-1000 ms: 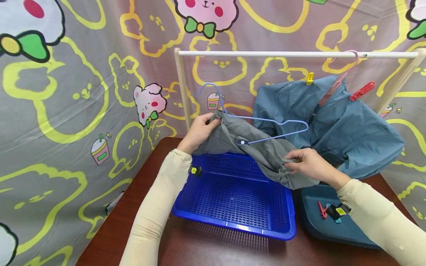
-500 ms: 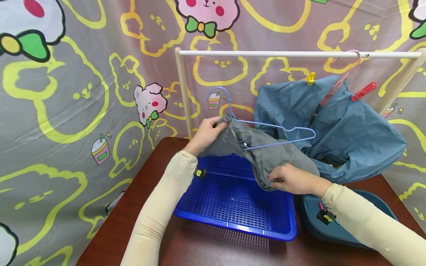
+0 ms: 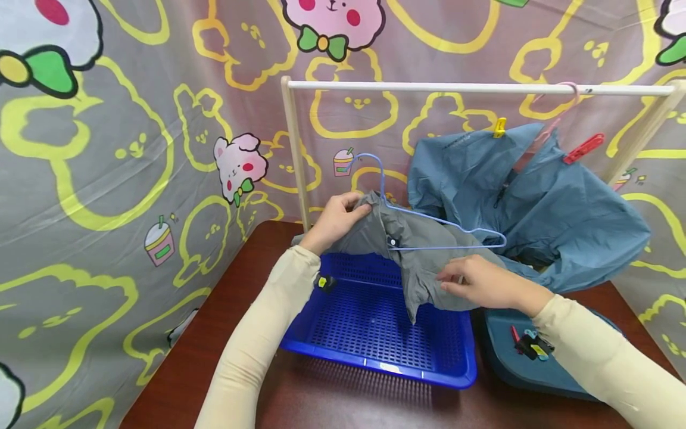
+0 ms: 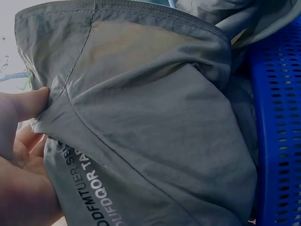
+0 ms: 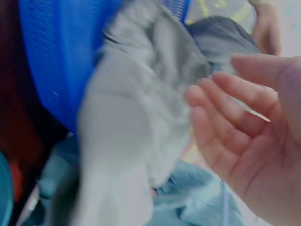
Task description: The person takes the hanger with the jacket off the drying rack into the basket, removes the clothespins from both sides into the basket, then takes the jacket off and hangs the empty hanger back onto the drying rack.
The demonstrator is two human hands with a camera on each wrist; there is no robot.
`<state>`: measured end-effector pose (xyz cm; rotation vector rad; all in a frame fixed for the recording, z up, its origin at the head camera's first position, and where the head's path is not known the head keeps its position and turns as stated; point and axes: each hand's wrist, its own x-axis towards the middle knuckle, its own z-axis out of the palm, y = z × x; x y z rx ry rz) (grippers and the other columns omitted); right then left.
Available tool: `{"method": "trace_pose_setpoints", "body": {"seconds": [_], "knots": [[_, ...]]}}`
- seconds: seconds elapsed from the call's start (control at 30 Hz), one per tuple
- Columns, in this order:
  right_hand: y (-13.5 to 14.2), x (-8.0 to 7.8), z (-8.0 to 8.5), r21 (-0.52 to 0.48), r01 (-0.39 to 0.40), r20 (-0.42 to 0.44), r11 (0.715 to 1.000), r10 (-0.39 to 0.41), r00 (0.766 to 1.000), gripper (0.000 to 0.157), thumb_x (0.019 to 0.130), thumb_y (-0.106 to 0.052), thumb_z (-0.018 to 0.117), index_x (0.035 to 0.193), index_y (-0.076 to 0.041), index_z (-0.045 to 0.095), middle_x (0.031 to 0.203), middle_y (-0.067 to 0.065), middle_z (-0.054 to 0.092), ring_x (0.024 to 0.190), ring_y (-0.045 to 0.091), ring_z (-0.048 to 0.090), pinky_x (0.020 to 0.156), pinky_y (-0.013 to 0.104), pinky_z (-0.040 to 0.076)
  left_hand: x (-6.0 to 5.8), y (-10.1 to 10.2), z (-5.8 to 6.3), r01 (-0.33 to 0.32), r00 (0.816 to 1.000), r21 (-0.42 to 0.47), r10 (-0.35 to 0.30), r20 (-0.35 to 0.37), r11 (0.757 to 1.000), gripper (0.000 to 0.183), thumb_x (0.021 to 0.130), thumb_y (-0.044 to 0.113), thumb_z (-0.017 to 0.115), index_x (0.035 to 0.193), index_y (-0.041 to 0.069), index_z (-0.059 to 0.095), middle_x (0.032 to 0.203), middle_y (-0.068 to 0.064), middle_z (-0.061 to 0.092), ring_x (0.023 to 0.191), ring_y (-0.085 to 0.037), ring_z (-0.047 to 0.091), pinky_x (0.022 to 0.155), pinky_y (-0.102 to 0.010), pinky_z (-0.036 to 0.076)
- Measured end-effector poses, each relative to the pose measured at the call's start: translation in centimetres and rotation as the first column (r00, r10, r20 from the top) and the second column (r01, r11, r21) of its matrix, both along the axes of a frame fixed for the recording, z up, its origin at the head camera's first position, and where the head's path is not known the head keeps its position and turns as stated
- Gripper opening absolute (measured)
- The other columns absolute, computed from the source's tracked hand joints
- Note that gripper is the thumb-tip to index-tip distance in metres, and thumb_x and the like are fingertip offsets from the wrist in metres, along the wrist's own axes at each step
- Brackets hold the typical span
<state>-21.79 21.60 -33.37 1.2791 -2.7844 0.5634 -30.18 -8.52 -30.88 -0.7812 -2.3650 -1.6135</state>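
Observation:
My left hand (image 3: 337,221) pinches the upper edge of a grey garment (image 3: 364,238) between thumb and fingers. In the left wrist view the garment (image 4: 164,122) shows a zipper edge, a seam and printed letters. A blue clothes hanger (image 3: 382,173) stands partly inside it, its hook uppermost and its right arm lying outside the cloth. My right hand (image 3: 477,283) is just in front of the garment's hanging right part. The right wrist view shows this hand (image 5: 249,127) with relaxed fingers and nothing between them; the cloth there is blurred.
Below the garment stands a blue perforated basket (image 3: 375,364). A white rail (image 3: 429,87) crosses behind, bearing a blue garment (image 3: 584,220) on a pink hanger (image 3: 576,95), with yellow (image 3: 499,127) and red clothespins (image 3: 584,148). A teal tray (image 3: 536,376) at right holds small clips.
The hanger and garment top, with my left hand, have shifted right and slightly down. My right hand moved left along the cloth, then let go; the garment's front corner now hangs lower.

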Motion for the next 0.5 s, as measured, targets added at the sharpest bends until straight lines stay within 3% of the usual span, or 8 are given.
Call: {"method": "trace_pose_setpoints", "body": {"seconds": [0.13,0.3,0.4,0.5], "knots": [[0.9,0.3,1.6,-0.142,0.061,-0.158,0.988,-0.083,0.984,0.01,0.09,-0.008,0.065,0.098,-0.012,0.071,0.085,-0.01,0.064,0.072,0.001,0.056,0.06,0.026,0.049,0.1,0.1,-0.1,0.012,1.0,-0.013,-0.012,-0.014,1.0,0.012,0.093,0.013,0.062,0.091,0.003,0.066,0.079,-0.001,0.058,0.07,-0.014,0.048,0.065,-0.025,0.038],[2.3,-0.1,2.9,-0.328,0.107,-0.335,0.939,-0.221,0.916,0.015,0.085,-0.001,0.068,0.097,-0.01,0.07,0.088,-0.003,0.066,0.074,0.004,0.054,0.063,0.023,0.046,0.2,0.1,0.0,0.021,1.0,-0.028,-0.021,-0.015,0.999,0.013,0.093,0.013,0.062,0.086,0.004,0.065,0.075,-0.001,0.054,0.067,-0.014,0.045,0.062,-0.026,0.036],[3.0,-0.6,3.2,-0.37,0.151,-0.364,0.917,-0.292,0.884,0.019,0.083,0.0,0.07,0.101,-0.007,0.069,0.097,0.003,0.065,0.083,0.014,0.055,0.068,0.025,0.042,0.3,0.2,0.1,0.022,1.0,-0.026,-0.023,-0.015,0.999,0.012,0.093,0.013,0.062,0.087,0.003,0.065,0.075,0.0,0.055,0.067,-0.013,0.046,0.062,-0.025,0.037],[3.6,-1.1,2.9,-0.343,0.201,-0.333,0.917,-0.319,0.887,0.024,0.085,-0.004,0.069,0.109,-0.005,0.067,0.103,0.009,0.063,0.091,0.023,0.055,0.071,0.032,0.042,0.4,0.3,0.2,0.031,0.999,-0.026,-0.031,-0.008,0.999,0.012,0.093,0.012,0.062,0.089,0.002,0.066,0.077,0.0,0.057,0.067,-0.013,0.047,0.063,-0.025,0.038]]}}
